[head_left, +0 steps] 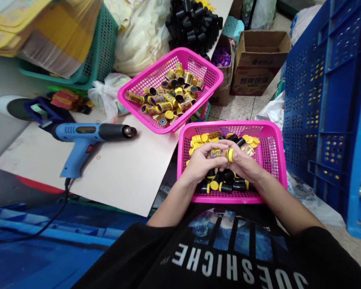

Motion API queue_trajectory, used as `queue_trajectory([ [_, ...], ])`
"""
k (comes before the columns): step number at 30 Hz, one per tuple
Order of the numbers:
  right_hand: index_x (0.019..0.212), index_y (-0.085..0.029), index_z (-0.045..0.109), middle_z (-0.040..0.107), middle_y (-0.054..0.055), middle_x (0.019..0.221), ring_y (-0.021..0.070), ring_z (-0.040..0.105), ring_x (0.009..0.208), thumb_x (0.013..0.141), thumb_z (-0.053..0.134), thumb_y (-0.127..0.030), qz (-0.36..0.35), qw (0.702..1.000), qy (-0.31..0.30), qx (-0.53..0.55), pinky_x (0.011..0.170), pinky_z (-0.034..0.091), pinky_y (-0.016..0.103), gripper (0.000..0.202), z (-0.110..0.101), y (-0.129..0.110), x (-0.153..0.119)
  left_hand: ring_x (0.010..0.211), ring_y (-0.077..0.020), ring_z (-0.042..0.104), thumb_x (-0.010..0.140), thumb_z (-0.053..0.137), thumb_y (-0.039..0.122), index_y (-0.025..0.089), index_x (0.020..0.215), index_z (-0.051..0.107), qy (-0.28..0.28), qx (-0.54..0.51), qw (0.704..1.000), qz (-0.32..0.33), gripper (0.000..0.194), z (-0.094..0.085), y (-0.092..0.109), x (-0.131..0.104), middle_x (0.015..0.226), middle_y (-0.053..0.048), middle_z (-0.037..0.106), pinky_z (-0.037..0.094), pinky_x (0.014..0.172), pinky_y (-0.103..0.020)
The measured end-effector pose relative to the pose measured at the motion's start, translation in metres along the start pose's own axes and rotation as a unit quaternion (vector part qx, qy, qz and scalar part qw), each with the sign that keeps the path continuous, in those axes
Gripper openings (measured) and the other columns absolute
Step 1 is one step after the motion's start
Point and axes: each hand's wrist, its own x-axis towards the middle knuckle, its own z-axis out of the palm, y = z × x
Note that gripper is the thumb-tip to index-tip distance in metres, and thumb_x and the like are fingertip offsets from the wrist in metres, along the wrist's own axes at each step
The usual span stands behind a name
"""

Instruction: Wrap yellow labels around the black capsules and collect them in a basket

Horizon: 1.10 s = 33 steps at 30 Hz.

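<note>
Between my two hands, above the near pink basket (pixel 233 199), lies a small labelled tube (pixel 219 153) with a yellow cap (pixel 230 155) at its right end. My left hand (pixel 202 159) is wrapped round the tube's left part. Fingers of my right hand (pixel 242 159) close on the capped end. Below them the basket holds loose yellow caps (pixel 214 185), black tubes (pixel 226 187) and printed label sleeves (pixel 247 149). My hands cover part of these contents.
A second pink basket (pixel 124 102) at the table's edge holds several labelled tubes (pixel 165 106). A blue heat gun (pixel 78 132) lies on the pale tabletop (pixel 123 172). A tall blue crate (pixel 313 100) stands right. Behind are a cardboard box (pixel 252 66) and piled black tubes (pixel 189 24).
</note>
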Motion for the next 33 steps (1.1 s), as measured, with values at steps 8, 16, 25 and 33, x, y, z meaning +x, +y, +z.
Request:
queue_trajectory([
  [8,0.136,-0.034,0.055,0.064,0.008,0.133,0.0242,0.069,0.11,0.081,0.075,-0.063,-0.071,0.992,0.048,-0.091,0.088,0.061,0.039,0.066,-0.003,-0.009,-0.008,0.067,-0.0145,0.073,0.057,0.097,0.037,0.023,0.097,0.079,0.021,-0.01,1.0,-0.01,0.046,-0.001,0.005,-0.001,0.091,-0.002,0.077,0.063,0.064,-0.026],
  [16,0.107,-0.038,0.077,0.074,0.002,0.118,0.0239,0.068,0.117,0.079,0.086,-0.039,-0.211,0.942,0.116,-0.235,0.102,0.057,0.047,0.03,-0.004,-0.007,-0.014,0.06,-0.013,0.069,0.056,0.097,0.029,0.023,0.096,0.082,0.005,0.002,1.0,0.007,0.044,-0.011,-0.004,-0.001,0.09,-0.003,0.079,0.057,0.056,-0.023],
  [25,0.12,-0.042,0.075,0.077,0.001,0.123,0.0237,0.071,0.118,0.085,0.081,-0.034,-0.268,0.904,0.123,-0.308,0.107,0.055,0.048,0.036,-0.004,0.0,-0.021,0.055,-0.0122,0.068,0.049,0.101,0.031,0.021,0.091,0.081,0.013,-0.035,0.998,-0.043,0.047,-0.008,-0.007,-0.002,0.077,-0.002,0.077,0.057,0.053,-0.022],
  [33,0.126,-0.03,0.069,0.076,0.007,0.124,0.0245,0.074,0.112,0.092,0.071,-0.048,-0.267,0.897,0.175,-0.307,0.099,0.06,0.042,0.039,-0.01,-0.004,-0.023,0.076,-0.0167,0.078,0.066,0.094,0.036,0.02,0.11,0.079,-0.034,-0.093,0.994,-0.052,0.049,0.007,0.007,-0.004,0.102,-0.006,0.08,0.065,0.07,-0.022],
])
